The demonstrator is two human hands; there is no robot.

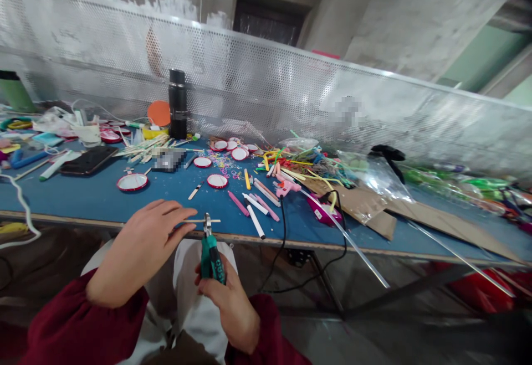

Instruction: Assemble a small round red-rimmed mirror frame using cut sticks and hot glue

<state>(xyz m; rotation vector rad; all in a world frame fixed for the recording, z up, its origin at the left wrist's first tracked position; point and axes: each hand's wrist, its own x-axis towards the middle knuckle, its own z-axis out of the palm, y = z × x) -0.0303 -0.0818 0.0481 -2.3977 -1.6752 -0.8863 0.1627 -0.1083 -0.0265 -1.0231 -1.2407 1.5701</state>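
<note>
Loose maroon sleeves (78, 326) with gathered cuffs, bare left hand (141, 248) and right hand (230, 304), white trousers (195, 312).

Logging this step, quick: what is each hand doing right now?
Left hand: pinching a thin stick.
Right hand: closed on green pliers, their jaws on the stick.

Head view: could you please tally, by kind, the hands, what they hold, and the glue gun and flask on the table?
Hands: 2, left hand and right hand
Green-handled pliers: 1, in the right hand
Thin wooden stick: 1, pinched by the left hand, crossing the pliers' tip
Pink glue gun: 1
Black flask: 1
Total: 6
</note>
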